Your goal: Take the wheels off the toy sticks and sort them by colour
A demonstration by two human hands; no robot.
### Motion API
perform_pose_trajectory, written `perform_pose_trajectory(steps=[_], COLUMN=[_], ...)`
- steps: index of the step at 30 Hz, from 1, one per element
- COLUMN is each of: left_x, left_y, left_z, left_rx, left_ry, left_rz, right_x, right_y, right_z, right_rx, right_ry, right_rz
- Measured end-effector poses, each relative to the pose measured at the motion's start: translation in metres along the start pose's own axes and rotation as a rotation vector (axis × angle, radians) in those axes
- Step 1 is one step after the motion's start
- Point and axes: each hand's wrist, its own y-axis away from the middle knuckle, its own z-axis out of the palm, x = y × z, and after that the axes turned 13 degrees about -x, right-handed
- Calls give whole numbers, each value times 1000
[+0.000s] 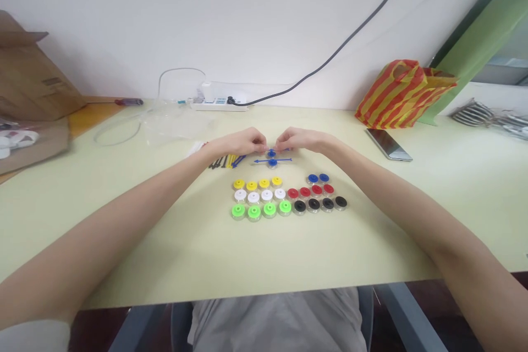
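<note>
At the far middle of the table, my left hand (251, 141) and my right hand (297, 138) meet with their fingertips pinched. Between them is a thin blue arrow (271, 149), lying across a blue-topped round base (270, 154). Both pinches are closed at this arrow, and fingers cover much of it. Just nearer to me, a second blue arrow (264, 161) rests level on another blue-topped base (272, 164). Beside my left hand lie loose blue arrows (238, 161), yellow arrows (230, 160) and black arrows (216, 163), partly behind my wrist.
Rows of round bases stand nearer to me: yellow (264, 183), white (267, 196), green (269, 209), red (304, 192), black (314, 205) and two blue (313, 179). Around them are a phone (388, 144), a striped bag (396, 96), a power strip (218, 104) and a cardboard box (37, 77).
</note>
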Motion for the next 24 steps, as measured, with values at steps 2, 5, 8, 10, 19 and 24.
perform_pose_trajectory(steps=[2, 5, 8, 10, 19, 24], left_x=[-2, -5, -2, 1, 0, -3], left_y=[-1, -1, -1, 0, -3, -4], left_z=[0, 0, 0, 0, 0, 1], left_rx=[5, 1, -5, -5, -16, -36], left_ry=[3, -2, -12, -14, -23, -18], left_rz=[11, 16, -5, -21, -19, 3], right_x=[0, -1, -2, -2, 0, -4], right_y=[0, 0, 2, 2, 0, 3], right_z=[0, 0, 1, 0, 0, 2], right_rx=[-9, -2, 6, 4, 17, 2], right_ry=[-8, -18, -26, -24, -27, -27], right_rz=[0, -1, -7, -7, -3, -10])
